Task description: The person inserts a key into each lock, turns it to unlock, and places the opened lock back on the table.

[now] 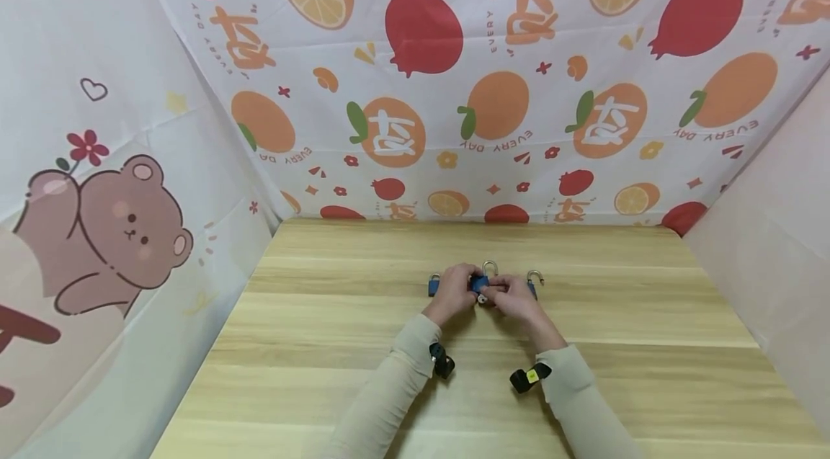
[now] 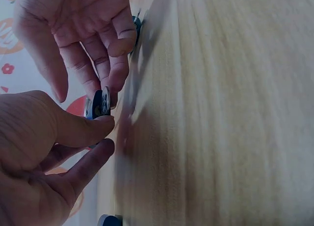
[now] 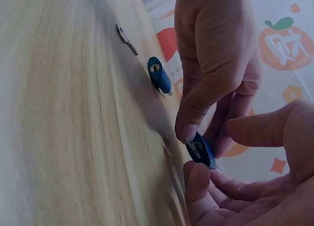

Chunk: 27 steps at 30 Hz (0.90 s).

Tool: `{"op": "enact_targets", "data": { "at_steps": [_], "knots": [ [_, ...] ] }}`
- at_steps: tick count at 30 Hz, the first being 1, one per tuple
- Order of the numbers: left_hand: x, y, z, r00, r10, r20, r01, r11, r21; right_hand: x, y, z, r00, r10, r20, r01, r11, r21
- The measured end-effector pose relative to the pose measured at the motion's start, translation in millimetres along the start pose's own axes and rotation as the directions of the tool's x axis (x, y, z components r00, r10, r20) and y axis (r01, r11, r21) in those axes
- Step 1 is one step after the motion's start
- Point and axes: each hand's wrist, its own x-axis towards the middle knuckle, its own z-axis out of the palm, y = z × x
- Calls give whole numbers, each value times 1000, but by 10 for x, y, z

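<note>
Between the hands is a small blue padlock (image 3: 202,150) with its silver shackle raised in the head view. A silver key (image 3: 193,147) stands at its keyhole end. My left hand (image 1: 454,291) grips the padlock from the left, its thumb at the key and other fingers behind the body. From the other side, my right hand (image 1: 516,297) holds the padlock with its fingertips, its thumb apart from it in both wrist views. The shackle is mostly hidden in the wrist views.
Another blue padlock (image 1: 433,287) stands left of the hands, with a loose key (image 3: 126,38) near it on the wooden table (image 1: 311,358). Right of the hands is a third padlock (image 1: 532,290), shackle open, partly hidden. A printed cloth (image 1: 428,185) hangs behind the table.
</note>
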Motion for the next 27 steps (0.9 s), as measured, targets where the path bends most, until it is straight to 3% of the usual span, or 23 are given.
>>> {"op": "enact_targets", "data": {
  "at_steps": [15, 27],
  "knots": [
    [-5, -2, 46, 999, -26, 24, 24, 996, 84, -20, 4, 22, 1000, 27, 6, -26, 999, -32],
    [-14, 16, 58, 1000, -1, 26, -3, 991, 137, -43, -24, 36, 999, 37, -5, -38, 998, -49]
  ]
}}
